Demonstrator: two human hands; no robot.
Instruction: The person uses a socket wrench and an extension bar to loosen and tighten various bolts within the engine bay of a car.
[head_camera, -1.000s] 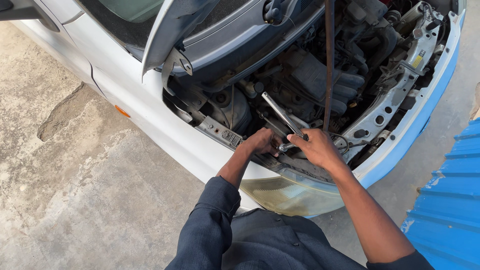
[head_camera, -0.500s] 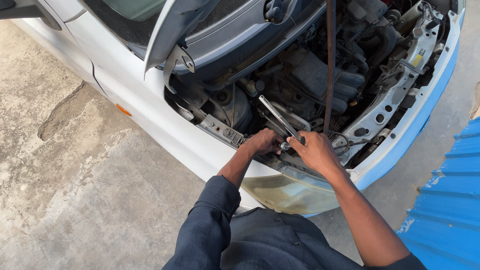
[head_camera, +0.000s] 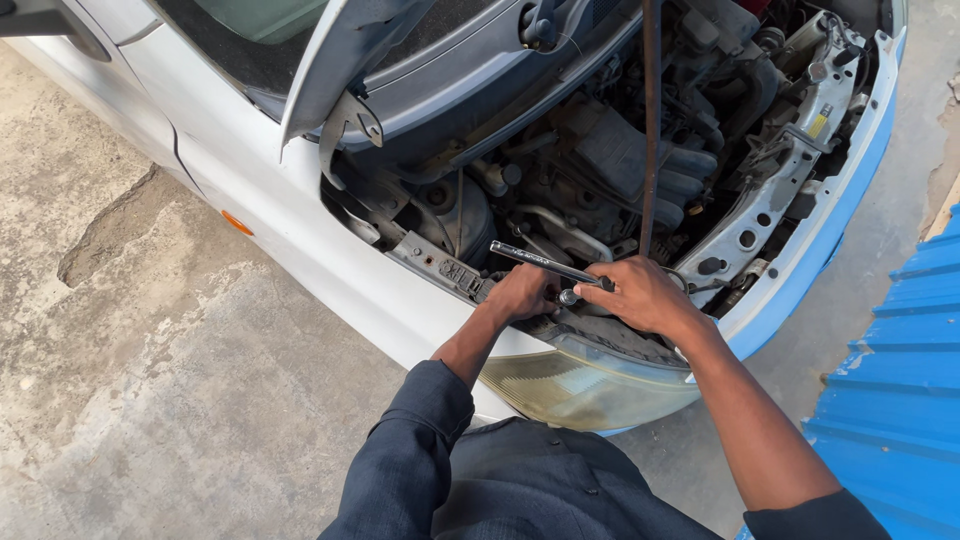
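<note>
Engine bay (head_camera: 640, 150): both hands (head_camera: 640, 295) grip ratchet (head_camera: 545, 265).

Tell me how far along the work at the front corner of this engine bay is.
Done: the bonnet is up, held by the prop rod. In hand: the right hand holds the head end of a ratchet wrench just above the headlight, and the left hand steadies it there. Left: the fastener is hidden under the hands, so how loose it is cannot be told.

labels: small yellow rectangular sticker (head_camera: 818, 125) sitting on silver front crossmember (head_camera: 800, 170), right of engine | packages/signs/screens: none showing
</note>
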